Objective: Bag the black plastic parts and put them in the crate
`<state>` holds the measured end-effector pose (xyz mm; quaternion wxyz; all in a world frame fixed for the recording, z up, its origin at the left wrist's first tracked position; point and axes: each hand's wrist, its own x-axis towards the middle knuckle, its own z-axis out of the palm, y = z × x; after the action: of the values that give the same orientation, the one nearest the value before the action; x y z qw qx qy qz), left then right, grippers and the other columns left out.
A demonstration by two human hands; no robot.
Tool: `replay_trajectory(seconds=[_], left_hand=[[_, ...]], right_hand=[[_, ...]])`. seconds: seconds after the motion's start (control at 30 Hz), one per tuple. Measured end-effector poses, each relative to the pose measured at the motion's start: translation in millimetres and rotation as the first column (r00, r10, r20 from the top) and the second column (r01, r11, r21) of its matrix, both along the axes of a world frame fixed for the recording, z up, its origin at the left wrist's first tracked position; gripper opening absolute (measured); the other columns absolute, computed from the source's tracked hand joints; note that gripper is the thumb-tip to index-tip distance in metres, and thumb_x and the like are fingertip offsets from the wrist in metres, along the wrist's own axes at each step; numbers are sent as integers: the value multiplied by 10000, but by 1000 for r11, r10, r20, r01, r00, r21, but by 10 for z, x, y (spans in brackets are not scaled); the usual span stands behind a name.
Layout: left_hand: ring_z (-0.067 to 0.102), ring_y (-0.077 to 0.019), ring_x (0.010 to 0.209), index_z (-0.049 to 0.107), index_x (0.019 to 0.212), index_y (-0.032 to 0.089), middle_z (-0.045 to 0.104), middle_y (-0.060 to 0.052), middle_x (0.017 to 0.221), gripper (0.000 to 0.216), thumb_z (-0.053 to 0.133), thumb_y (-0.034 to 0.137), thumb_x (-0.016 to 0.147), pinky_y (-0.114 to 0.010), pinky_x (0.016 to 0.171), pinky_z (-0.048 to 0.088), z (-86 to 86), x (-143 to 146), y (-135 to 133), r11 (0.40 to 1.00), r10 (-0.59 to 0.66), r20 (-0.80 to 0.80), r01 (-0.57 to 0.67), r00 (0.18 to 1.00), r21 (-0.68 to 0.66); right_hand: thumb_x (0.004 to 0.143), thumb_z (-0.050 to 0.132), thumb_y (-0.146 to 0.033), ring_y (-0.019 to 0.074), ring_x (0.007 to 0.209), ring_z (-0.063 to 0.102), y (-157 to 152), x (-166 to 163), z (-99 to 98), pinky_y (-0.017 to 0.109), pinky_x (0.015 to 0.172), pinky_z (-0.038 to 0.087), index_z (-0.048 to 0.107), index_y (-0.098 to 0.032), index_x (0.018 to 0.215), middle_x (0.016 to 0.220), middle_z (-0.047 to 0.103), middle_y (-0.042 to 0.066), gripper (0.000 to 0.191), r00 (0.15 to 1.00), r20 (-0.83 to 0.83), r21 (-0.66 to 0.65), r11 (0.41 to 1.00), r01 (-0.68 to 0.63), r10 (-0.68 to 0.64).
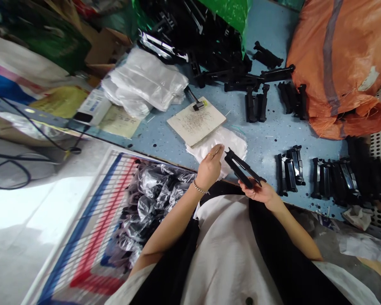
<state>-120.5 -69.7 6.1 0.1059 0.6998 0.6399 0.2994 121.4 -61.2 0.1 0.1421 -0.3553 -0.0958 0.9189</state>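
Observation:
Two long black plastic parts, lying side by side, rest in my right hand near the table's front edge. Its fingers and thumb close around their lower ends. My left hand is just left of the parts' upper ends, fingertips pinched together; whatever is in the pinch is too small to name. Beneath the left fingertips lies a stack of thin white plastic bags. Behind it sits a pale square board with dark specks, and a small black-headed tool rests on it.
Several black parts stand in groups at right, beside an orange woven sack. A green bag of black parts is at the back. Clear bags are piled left. Below, a striped basket holds bagged parts.

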Motion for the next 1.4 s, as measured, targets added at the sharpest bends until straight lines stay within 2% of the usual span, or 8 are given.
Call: replay_trajectory(seconds=[0.13,0.27,0.37,0.53,0.97,1.13,1.27,1.4], left_hand=[[514,-219,1372,401,1507,154,533,-158,1458,599,317,23,929,-387,1158,457,107,121,-102,977,-179,47,172,983,124],[535,-203,1352,276,1575,219,513,-136,1483,661,324,26,944,-364,1138,481,262,233,-302,932,-338,90,320,937,169],[541,-198,1345,242,1587,257,515,-122,1477,697,348,19,940,-355,1138,478,316,200,-363,934,-335,120,313,934,170],[472,-225,1408,223,1592,262,472,-137,1506,734,374,4,922,-384,1159,450,275,104,-317,964,-218,169,186,961,188],[414,-234,1452,191,1597,243,418,-149,1550,815,394,-37,860,-386,1162,442,372,52,-288,956,-255,134,230,957,182],[422,-238,1449,99,1610,226,391,-159,1571,835,364,-32,862,-371,1134,478,450,218,-373,924,-355,82,337,931,182],[456,-239,1425,117,1606,213,425,-158,1550,797,362,2,878,-399,1116,503,470,365,-423,852,-515,92,498,852,164],[609,-237,1266,343,1528,187,608,-152,1360,609,502,152,941,-391,1048,555,634,338,-512,842,-532,66,520,844,146]], right_hand=[[912,577,-292,59,515,412,39,-127,11,162,426,375,627,-129,923,804,643,47,171,998,-28,33,998,-49,50],[836,664,-328,74,511,413,96,-259,75,185,432,374,610,-176,808,727,619,5,164,985,113,221,970,104,-131],[709,795,-325,82,524,443,60,-265,122,194,474,395,620,-187,736,619,556,-37,225,976,146,349,931,102,-162],[659,818,-423,87,530,434,-51,-215,114,200,442,339,638,-196,741,685,621,-5,301,987,22,254,956,149,-160],[730,734,-386,136,624,550,-63,-114,319,235,503,419,671,-219,785,730,660,13,187,957,137,347,917,195,-255],[654,813,-383,93,517,462,-18,-173,281,225,492,395,618,-196,672,588,545,-37,271,972,170,422,903,76,-162],[742,744,-462,127,603,541,-26,-252,363,268,591,465,657,-196,753,666,603,-19,280,912,342,646,762,-53,-226],[855,647,-349,182,848,637,-120,-256,619,327,800,512,702,-204,989,915,688,33,205,786,519,831,412,-373,-336]])
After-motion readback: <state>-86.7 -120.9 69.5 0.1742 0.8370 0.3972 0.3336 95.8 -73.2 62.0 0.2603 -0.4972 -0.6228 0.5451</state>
